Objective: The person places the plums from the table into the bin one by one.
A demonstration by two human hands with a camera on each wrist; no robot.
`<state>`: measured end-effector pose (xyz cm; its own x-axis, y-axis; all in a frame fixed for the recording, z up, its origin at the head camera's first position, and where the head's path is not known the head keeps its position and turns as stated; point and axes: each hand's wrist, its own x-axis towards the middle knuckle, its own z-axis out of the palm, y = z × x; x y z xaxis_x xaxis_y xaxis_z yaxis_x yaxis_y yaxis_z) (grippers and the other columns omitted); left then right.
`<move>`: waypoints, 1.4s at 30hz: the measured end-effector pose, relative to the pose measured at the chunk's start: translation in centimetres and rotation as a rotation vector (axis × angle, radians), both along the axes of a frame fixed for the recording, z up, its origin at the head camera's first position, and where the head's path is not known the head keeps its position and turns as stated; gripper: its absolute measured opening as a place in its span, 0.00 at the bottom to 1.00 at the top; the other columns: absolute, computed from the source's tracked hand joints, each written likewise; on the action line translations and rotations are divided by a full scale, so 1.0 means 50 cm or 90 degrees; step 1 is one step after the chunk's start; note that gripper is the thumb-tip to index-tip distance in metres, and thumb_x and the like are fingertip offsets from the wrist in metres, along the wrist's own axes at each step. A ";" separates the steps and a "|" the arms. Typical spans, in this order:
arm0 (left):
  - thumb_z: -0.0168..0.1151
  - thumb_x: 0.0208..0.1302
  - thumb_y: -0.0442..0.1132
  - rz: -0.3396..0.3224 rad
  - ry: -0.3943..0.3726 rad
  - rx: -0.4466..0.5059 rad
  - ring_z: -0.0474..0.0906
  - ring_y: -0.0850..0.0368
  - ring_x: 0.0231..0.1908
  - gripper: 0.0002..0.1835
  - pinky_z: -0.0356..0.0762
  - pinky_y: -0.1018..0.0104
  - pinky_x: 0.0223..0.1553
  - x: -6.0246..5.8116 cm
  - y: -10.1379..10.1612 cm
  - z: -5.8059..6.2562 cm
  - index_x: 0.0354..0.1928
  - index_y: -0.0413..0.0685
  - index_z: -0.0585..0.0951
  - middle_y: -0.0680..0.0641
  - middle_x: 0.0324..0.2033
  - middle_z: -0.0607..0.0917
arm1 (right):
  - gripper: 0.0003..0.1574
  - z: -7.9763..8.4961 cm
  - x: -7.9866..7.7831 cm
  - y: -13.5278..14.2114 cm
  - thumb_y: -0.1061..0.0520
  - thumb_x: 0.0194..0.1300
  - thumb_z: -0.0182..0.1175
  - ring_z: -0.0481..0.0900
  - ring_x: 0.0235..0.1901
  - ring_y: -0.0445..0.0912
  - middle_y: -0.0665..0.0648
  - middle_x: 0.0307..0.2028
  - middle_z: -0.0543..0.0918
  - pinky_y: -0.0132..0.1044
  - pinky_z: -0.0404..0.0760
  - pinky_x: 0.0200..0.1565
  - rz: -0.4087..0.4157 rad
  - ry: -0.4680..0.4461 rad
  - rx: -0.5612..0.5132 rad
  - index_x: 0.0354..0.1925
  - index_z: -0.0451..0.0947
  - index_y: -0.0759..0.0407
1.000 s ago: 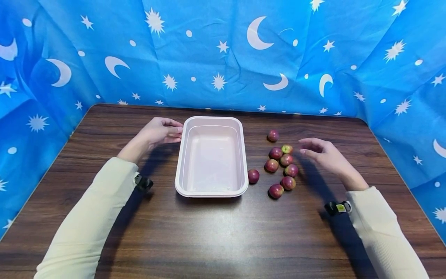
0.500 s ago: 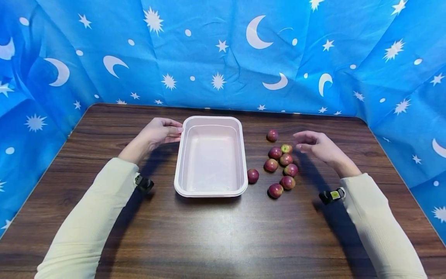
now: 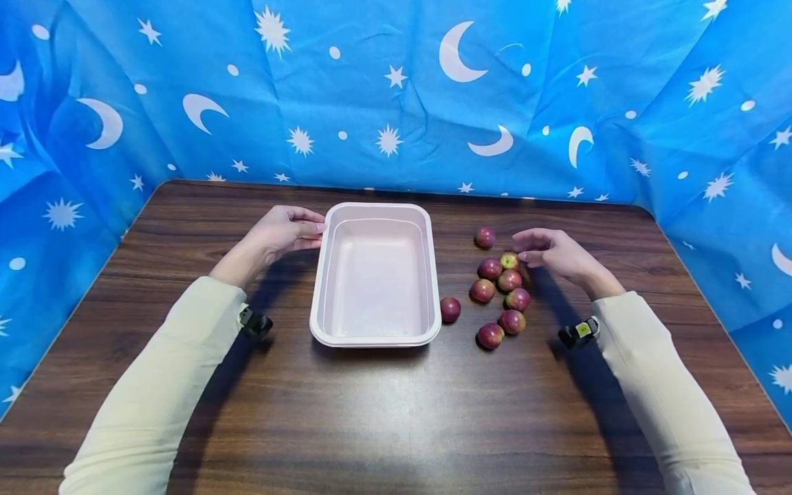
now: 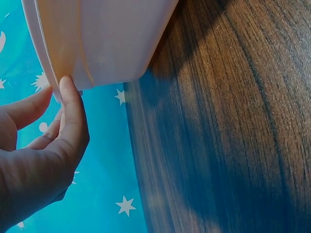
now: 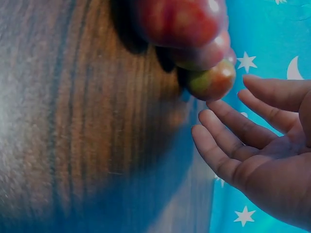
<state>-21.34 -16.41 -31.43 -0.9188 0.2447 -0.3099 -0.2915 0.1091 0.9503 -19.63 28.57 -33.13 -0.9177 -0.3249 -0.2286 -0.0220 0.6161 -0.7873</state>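
Note:
A pale pinkish-white plastic tub (image 3: pixel 379 342) stands on the table, with nothing inside. At its left side, my left hand (image 3: pixel 280 234) pinches the rim; in the left wrist view the thumb and a finger of that hand (image 4: pixel 53 141) meet at the lip. Several red-purple plums lie loosely grouped right of the tub. My right hand (image 3: pixel 551 254) hovers beside the greenish plum (image 3: pixel 509 260), fingers spread and slightly bent, holding nothing. In the right wrist view, the hand's (image 5: pixel 262 141) fingertips are right by a green-and-red plum (image 5: pixel 214 82).
One plum (image 3: pixel 450 309) lies close against the tub's right wall, another plum (image 3: pixel 485 238) sits apart at the back. The dark wood table (image 3: pixel 396 426) ends at a blue cloth (image 3: pixel 396 96) with moons and stars. A small black camera (image 3: pixel 578 333) is strapped at the right wrist.
My right hand has moved left and a little away from me, up to the greenish plum. The left hand and tub stay in place.

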 end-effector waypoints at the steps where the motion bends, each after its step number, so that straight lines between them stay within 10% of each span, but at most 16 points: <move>1: 0.50 0.64 0.26 0.001 0.000 -0.003 0.79 0.61 0.29 0.18 0.80 0.68 0.42 0.000 0.000 0.000 0.54 0.23 0.64 0.47 0.30 0.78 | 0.23 -0.003 -0.001 0.000 0.64 0.67 0.50 0.72 0.48 0.55 0.70 0.52 0.71 0.50 0.77 0.49 0.000 -0.005 -0.002 0.59 0.63 0.70; 42: 0.51 0.64 0.26 0.025 0.003 -0.042 0.79 0.61 0.31 0.18 0.77 0.62 0.48 -0.001 0.001 -0.001 0.55 0.24 0.66 0.44 0.35 0.77 | 0.20 0.008 -0.006 0.003 0.64 0.67 0.51 0.76 0.41 0.49 0.68 0.48 0.74 0.48 0.79 0.47 -0.009 -0.005 -0.007 0.56 0.67 0.69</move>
<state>-21.41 -16.34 -31.48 -0.9290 0.1868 -0.3195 -0.2921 0.1603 0.9429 -19.92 28.73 -32.74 -0.9206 -0.3141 -0.2319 -0.0073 0.6078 -0.7941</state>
